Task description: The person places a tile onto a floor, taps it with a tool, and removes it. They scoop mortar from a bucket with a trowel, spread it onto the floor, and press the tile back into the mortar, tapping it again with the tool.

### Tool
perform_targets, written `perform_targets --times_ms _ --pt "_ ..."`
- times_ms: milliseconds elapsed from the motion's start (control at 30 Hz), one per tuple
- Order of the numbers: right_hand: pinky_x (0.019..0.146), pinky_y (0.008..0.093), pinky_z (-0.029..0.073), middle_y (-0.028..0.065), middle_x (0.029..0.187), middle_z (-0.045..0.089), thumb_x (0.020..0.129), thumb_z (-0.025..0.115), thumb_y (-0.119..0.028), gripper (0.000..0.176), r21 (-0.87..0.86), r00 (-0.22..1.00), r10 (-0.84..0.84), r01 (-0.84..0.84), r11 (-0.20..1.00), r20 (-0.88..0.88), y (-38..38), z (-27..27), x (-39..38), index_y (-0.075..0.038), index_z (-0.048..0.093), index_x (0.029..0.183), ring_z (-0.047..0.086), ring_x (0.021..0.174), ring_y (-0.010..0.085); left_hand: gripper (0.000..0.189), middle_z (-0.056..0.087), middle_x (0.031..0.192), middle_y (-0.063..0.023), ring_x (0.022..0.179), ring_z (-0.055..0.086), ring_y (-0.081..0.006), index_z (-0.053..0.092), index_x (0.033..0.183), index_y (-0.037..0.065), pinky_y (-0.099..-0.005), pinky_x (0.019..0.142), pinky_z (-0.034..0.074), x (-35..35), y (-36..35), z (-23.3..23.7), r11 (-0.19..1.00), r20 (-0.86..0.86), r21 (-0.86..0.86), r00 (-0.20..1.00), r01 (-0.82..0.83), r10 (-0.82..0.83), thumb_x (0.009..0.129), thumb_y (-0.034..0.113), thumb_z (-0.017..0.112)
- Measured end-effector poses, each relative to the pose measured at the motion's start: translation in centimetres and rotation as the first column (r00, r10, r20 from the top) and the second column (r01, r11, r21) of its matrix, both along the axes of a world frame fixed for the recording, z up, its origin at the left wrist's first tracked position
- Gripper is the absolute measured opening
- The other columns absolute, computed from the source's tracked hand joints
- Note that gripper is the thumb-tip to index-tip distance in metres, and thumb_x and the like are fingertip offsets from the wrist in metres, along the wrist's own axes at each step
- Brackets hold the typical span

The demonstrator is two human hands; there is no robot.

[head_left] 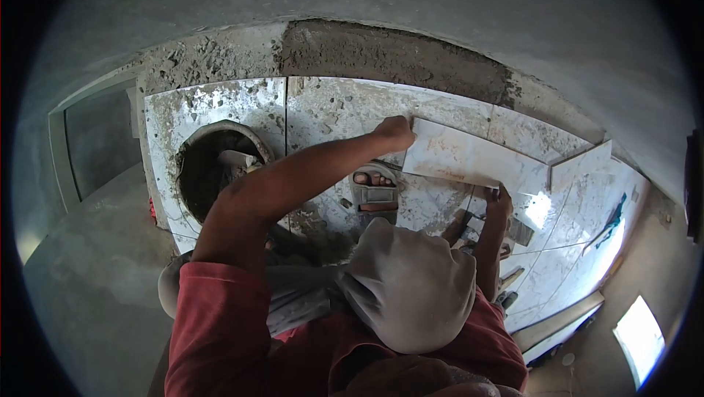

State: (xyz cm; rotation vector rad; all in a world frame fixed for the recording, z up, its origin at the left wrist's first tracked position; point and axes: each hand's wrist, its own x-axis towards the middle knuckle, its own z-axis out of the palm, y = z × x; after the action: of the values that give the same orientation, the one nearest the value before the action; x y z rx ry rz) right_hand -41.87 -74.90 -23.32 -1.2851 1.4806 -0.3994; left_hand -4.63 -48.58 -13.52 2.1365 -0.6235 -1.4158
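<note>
My left hand [397,133] is closed around the left end of a long, narrow white tile [480,156] with brownish smears on its face. My right hand [499,200] grips the tile's near edge, towards its right half. The tile is held tilted above the dirty, mortar-spattered tiled floor [323,107]. Just past it, a band of wet grey mortar [389,54] runs along the foot of the wall. My sandalled foot [375,186] rests on the floor below my left hand.
On the left stands a round bucket [254,135] with a tool inside. Another white tile piece [581,165] leans at the right, near the wall. Tools [519,232] and a teal strip [614,222] lie on the right. A door frame [64,155] is at far left.
</note>
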Motion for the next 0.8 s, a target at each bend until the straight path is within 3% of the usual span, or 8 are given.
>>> perform_targets --times_ms 100,167,233,367,433,467,533,800 --pt "0.069 0.0362 0.054 0.0147 0.099 0.059 0.084 0.063 -0.012 0.024 -0.152 0.824 0.309 -0.423 0.893 -0.476 0.6 1.1 0.4 0.009 0.061 0.095 0.059 0.089 0.0240 0.045 0.063 0.090 -0.0279 0.091 0.063 -0.0374 0.062 0.090 -0.011 -0.0413 0.080 0.048 -2.3 -0.6 -0.7 0.981 -0.065 -0.021 0.979 -0.194 0.192 0.076 0.033 0.063" --pt "0.071 0.0210 0.047 0.0015 0.082 0.056 0.083 0.064 -0.006 0.038 -0.167 0.880 0.269 -0.355 0.920 -0.391 0.5 1.4 0.9 0.006 0.053 0.117 0.056 0.076 0.0121 0.044 0.062 0.095 -0.0292 0.094 0.062 -0.0379 0.062 0.093 -0.010 -0.0410 0.081 0.048 -3.1 -1.1 -1.3 0.967 -0.102 0.014 0.962 -0.253 0.253 0.076 0.030 0.064" --pt "0.069 0.0229 0.047 0.0007 0.077 0.056 0.086 0.062 -0.012 0.028 0.204 0.911 -0.166 0.093 0.975 0.379 0.4 2.3 2.1 0.006 0.056 0.107 0.056 0.072 0.0136 0.040 0.062 0.096 -0.0263 0.096 0.061 -0.0374 0.061 0.098 -0.005 -0.0398 0.082 0.047 -3.3 -1.4 -1.6 0.950 -0.097 0.102 0.947 -0.295 0.305 0.078 0.028 0.062" --pt "0.068 0.0260 0.048 0.0056 0.085 0.063 0.087 0.059 -0.015 0.027 0.242 0.872 -0.122 0.004 0.970 0.474 -0.2 3.2 2.7 0.005 0.057 0.104 0.060 0.074 0.0168 0.038 0.061 0.104 -0.0249 0.101 0.057 -0.0416 0.055 0.109 -0.001 -0.0435 0.086 0.046 -5.7 -2.4 -2.1 0.728 -0.086 0.086 0.723 -0.680 0.685 0.083 0.027 0.056" --pt "0.073 0.0285 0.049 0.0088 0.092 0.065 0.087 0.057 -0.015 0.026 -0.501 0.859 0.419 -0.512 0.698 -0.295 2.3 5.6 4.8 0.005 0.058 0.105 0.062 0.080 0.0203 0.034 0.060 0.106 -0.0249 0.102 0.055 -0.0436 0.055 0.106 0.001 -0.0446 0.086 0.045 -5.9 -2.6 -1.7 0.527 -0.059 0.080 0.524 -0.846 0.850 0.086 0.028 0.054" --pt "0.073 0.0285 0.049 0.0088 0.092 0.065 0.087 0.057 -0.015 0.026 -0.498 0.857 0.424 -0.516 0.697 -0.295 2.7 6.0 5.3 0.005 0.058 0.105 0.062 0.080 0.0203 0.034 0.060 0.106 -0.0249 0.102 0.055 -0.0436 0.055 0.106 0.001 -0.0446 0.086 0.045 -5.6 -2.3 -1.3 0.523 -0.057 0.083 0.520 -0.848 0.852 0.086 0.028 0.054" --pt "0.087 0.0369 0.048 0.0167 0.112 0.057 0.092 0.047 -0.016 0.029 0.298 0.616 -0.220 -0.025 0.954 0.756 3.3 6.2 7.0 0.001 0.049 0.116 0.056 0.103 0.0260 0.029 0.062 0.103 -0.0202 0.095 0.059 -0.0346 0.055 0.108 0.000 -0.0390 0.082 0.045 -3.7 -0.7 0.9 0.472 -0.095 -0.065 0.476 -0.879 0.874 0.089 0.023 0.052" --pt "0.102 0.0436 0.036 0.0125 0.131 0.049 0.092 0.044 -0.038 0.054 0.338 0.458 -0.304 0.008 0.941 0.836 3.4 15.2 19.6 -0.004 0.039 0.134 0.047 0.120 0.0287 0.028 0.061 0.098 -0.0059 0.086 0.053 -0.0130 0.057 0.114 0.001 -0.0280 0.081 0.042 5.4 4.5 11.0 0.295 -0.382 -0.368 0.433 -0.882 0.817 0.091 0.017 0.054"
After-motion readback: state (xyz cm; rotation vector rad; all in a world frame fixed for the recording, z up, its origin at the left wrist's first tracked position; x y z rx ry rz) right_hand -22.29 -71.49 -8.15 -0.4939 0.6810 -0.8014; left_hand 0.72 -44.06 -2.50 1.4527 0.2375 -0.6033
